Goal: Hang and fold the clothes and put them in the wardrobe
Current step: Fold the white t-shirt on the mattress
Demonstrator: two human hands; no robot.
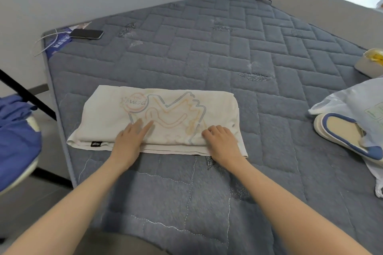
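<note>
The folded white shirt (157,114) bears a faint print seen in reverse: letters that look like "pcmu" inside a round badge, beside a large outlined "M". A small black tag (96,143) at its hem carries white script too small to read. The white lettering on the blue leaflet (59,42) and the green mark on the plastic bag (352,99) are also illegible.

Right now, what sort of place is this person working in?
Most likely a bedroom at home: a bare grey quilted mattress fills the view, a folded white T-shirt lies on it, and a phone rests near its corner.
</note>
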